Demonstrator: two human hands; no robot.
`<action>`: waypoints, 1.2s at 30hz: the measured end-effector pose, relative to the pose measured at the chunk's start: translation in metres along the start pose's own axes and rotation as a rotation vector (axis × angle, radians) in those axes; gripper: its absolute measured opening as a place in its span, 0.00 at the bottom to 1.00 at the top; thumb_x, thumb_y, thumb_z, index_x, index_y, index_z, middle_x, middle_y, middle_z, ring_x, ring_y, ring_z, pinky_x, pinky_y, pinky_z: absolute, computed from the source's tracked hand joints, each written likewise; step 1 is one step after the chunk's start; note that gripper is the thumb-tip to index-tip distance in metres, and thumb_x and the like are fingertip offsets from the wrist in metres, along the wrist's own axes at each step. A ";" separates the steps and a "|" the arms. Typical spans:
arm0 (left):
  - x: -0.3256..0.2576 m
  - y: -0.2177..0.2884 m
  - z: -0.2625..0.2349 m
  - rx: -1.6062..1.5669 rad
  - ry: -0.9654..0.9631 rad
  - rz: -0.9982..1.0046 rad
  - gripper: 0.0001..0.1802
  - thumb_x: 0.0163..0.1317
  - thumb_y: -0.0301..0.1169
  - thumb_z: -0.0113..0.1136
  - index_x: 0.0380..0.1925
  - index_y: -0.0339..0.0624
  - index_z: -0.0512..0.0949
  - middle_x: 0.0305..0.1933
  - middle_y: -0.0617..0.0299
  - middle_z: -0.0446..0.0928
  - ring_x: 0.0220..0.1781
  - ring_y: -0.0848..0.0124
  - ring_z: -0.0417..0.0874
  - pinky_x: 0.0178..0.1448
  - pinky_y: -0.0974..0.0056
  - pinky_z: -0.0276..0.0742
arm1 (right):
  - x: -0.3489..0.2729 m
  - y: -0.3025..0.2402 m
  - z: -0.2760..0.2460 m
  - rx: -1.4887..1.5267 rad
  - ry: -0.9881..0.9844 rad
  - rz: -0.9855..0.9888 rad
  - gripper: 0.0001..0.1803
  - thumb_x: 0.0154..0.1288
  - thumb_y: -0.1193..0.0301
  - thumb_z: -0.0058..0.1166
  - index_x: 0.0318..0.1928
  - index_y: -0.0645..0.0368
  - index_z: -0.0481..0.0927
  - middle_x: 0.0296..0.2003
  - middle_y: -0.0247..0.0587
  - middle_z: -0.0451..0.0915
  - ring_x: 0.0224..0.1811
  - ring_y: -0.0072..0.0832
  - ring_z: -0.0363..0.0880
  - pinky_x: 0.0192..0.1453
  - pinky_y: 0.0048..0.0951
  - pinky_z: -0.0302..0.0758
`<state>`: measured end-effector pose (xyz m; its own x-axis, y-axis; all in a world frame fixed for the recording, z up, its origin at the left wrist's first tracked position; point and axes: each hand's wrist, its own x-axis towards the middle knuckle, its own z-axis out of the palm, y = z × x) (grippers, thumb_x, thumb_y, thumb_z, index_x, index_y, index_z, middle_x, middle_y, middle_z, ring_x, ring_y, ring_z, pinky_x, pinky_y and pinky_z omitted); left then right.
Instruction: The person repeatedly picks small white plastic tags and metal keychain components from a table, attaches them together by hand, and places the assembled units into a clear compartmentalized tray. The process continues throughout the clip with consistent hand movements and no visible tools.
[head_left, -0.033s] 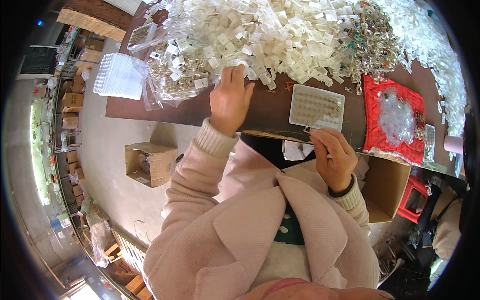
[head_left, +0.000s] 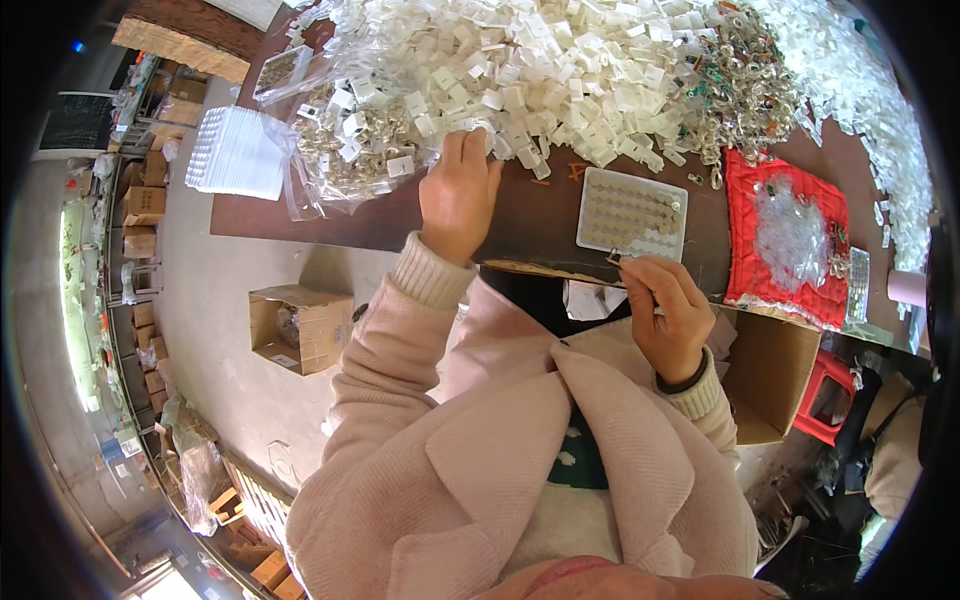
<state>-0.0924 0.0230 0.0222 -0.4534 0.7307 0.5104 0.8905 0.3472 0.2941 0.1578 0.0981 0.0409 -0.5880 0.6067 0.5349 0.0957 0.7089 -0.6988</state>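
Right hand [head_left: 678, 312]: thumb and forefinger pinching a small metallic-looking piece [head_left: 613, 257], just by the near edge of the shallow white plastic tray [head_left: 658, 247].
Tray: greyish-brown round discs [head_left: 625, 212], in rows.
Left hand [head_left: 458, 205]: fingers bent at a heap of whitish rectangular plastic cards [head_left: 560, 80]; gripping anything? Cannot tell. Looks like picking; next calls for a light fingertip pinch.
Heap: spreading back over the brown table [head_left: 535, 220].

A workshop: small whitish plastic pieces [head_left: 560, 80] heaped on a dark brown worktable [head_left: 535, 215], brown cardboard boxes [head_left: 145, 204] shelved left of it.
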 end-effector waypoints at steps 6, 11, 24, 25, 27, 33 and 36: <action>-0.001 0.004 -0.008 -0.215 0.178 0.034 0.06 0.60 0.20 0.65 0.37 0.38 0.80 0.34 0.54 0.80 0.31 0.60 0.82 0.35 0.63 0.79 | 0.002 0.001 -0.006 0.023 0.031 0.086 0.07 0.64 0.85 0.59 0.43 0.65 0.82 0.38 0.46 0.84 0.35 0.29 0.84 0.39 0.24 0.79; -0.026 0.031 -0.031 -0.952 -0.196 0.053 0.10 0.61 0.13 0.61 0.41 0.37 0.81 0.40 0.52 0.83 0.36 0.66 0.83 0.39 0.67 0.78 | 0.009 0.000 -0.002 0.534 0.073 0.416 0.07 0.68 0.83 0.57 0.45 0.66 0.80 0.38 0.41 0.81 0.35 0.24 0.83 0.36 0.21 0.80; -0.056 0.079 -0.022 -1.608 -0.255 -0.369 0.16 0.68 0.17 0.59 0.54 0.32 0.71 0.52 0.51 0.80 0.47 0.68 0.84 0.51 0.64 0.85 | 0.009 -0.015 0.015 0.618 0.107 0.233 0.08 0.67 0.85 0.58 0.46 0.67 0.81 0.40 0.41 0.83 0.40 0.24 0.84 0.44 0.23 0.80; -0.056 0.081 -0.021 -1.611 -0.232 -0.418 0.17 0.68 0.17 0.59 0.55 0.31 0.70 0.53 0.51 0.80 0.48 0.68 0.84 0.52 0.63 0.85 | 0.009 -0.014 0.015 0.609 0.118 0.234 0.09 0.66 0.85 0.58 0.45 0.67 0.82 0.40 0.41 0.83 0.40 0.24 0.84 0.43 0.23 0.80; -0.056 0.083 -0.018 -1.617 -0.207 -0.485 0.19 0.67 0.19 0.60 0.57 0.31 0.71 0.51 0.50 0.81 0.45 0.68 0.85 0.48 0.64 0.87 | 0.010 -0.012 0.015 0.592 0.148 0.210 0.10 0.64 0.86 0.59 0.44 0.66 0.83 0.39 0.41 0.83 0.39 0.25 0.84 0.43 0.24 0.80; -0.057 0.085 -0.018 -1.647 -0.219 -0.506 0.21 0.67 0.18 0.59 0.60 0.29 0.72 0.52 0.48 0.81 0.46 0.65 0.86 0.48 0.62 0.89 | 0.017 -0.012 0.008 0.335 0.078 0.147 0.12 0.58 0.88 0.62 0.42 0.63 0.85 0.38 0.43 0.83 0.37 0.29 0.84 0.39 0.25 0.80; -0.057 0.083 -0.018 -1.669 -0.244 -0.469 0.18 0.67 0.15 0.58 0.56 0.29 0.75 0.56 0.51 0.79 0.49 0.67 0.84 0.51 0.62 0.88 | 0.019 -0.015 0.005 0.324 0.064 0.156 0.11 0.58 0.87 0.62 0.42 0.63 0.85 0.37 0.43 0.83 0.36 0.28 0.84 0.38 0.25 0.80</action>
<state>0.0065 -0.0001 0.0324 -0.4834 0.8725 0.0703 -0.3631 -0.2730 0.8909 0.1414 0.0972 0.0590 -0.5342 0.7270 0.4313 -0.0852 0.4613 -0.8831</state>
